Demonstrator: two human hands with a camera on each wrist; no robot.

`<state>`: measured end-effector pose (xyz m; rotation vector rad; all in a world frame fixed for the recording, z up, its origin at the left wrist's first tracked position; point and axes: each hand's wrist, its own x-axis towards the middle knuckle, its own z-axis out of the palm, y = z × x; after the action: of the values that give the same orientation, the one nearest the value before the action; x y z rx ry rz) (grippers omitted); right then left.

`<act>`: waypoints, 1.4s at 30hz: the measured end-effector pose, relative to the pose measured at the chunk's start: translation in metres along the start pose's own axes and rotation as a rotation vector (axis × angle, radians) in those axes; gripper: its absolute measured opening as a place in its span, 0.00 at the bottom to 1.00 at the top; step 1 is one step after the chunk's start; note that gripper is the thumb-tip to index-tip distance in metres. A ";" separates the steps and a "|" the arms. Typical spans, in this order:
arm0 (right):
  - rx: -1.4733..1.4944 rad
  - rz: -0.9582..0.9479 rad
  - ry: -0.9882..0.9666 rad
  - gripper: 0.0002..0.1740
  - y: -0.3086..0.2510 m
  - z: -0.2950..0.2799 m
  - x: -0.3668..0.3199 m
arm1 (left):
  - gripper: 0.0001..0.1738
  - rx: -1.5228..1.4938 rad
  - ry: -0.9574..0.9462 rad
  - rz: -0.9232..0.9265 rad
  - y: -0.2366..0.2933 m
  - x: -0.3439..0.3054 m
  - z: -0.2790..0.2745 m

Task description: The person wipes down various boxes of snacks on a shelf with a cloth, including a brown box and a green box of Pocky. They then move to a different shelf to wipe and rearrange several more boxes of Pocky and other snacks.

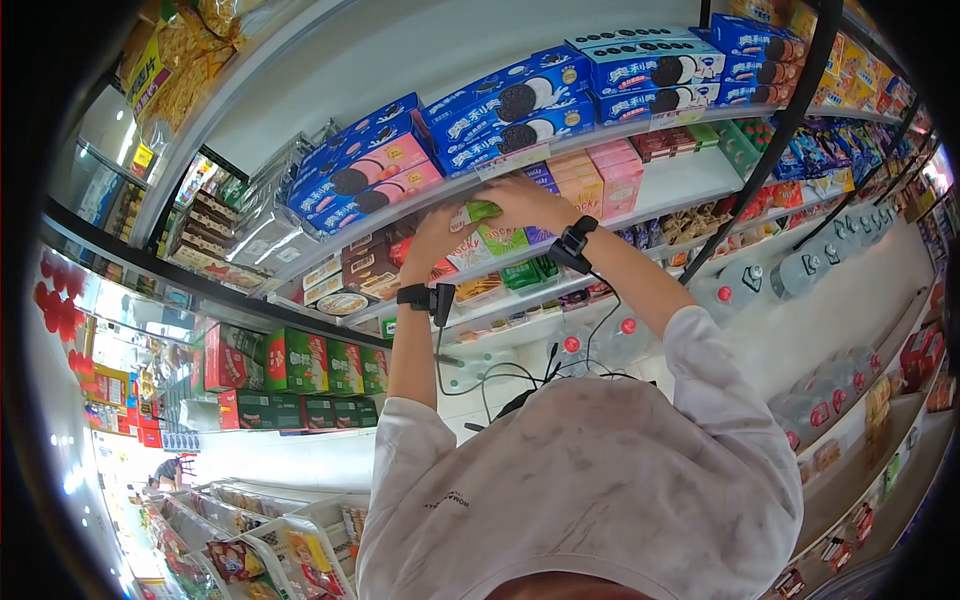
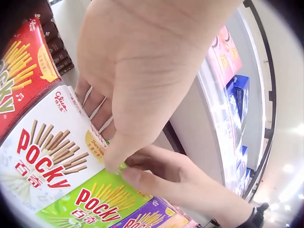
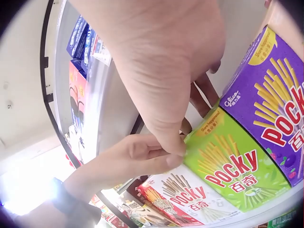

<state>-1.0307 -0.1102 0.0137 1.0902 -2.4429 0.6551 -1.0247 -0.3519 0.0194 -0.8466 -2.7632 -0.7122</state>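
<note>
Green cardboard Pocky box [image 3: 230, 171] in shelf row, under both hands. Left hand [image 1: 440, 235] and right hand [image 1: 530, 205] pinch its top edge; other fingers partly hidden, maybe reaching behind. Head view, from green box: white Pocky box [image 1: 468, 252] at 8 o'clock, purple Pocky box [image 1: 538, 232] at 2. Upper shelf's pale edge [image 1: 515, 161], holding blue cookie boxes [image 1: 515, 100], juts in way at 12.
</note>
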 end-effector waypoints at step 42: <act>0.228 0.233 -0.257 0.23 0.021 -0.013 0.022 | 0.32 -0.362 -0.143 -0.267 -0.047 0.013 -0.011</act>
<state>-1.0584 -0.1036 0.0307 1.0355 -2.7994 0.9374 -1.0618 -0.3850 0.0143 -0.6076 -2.9561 -1.2761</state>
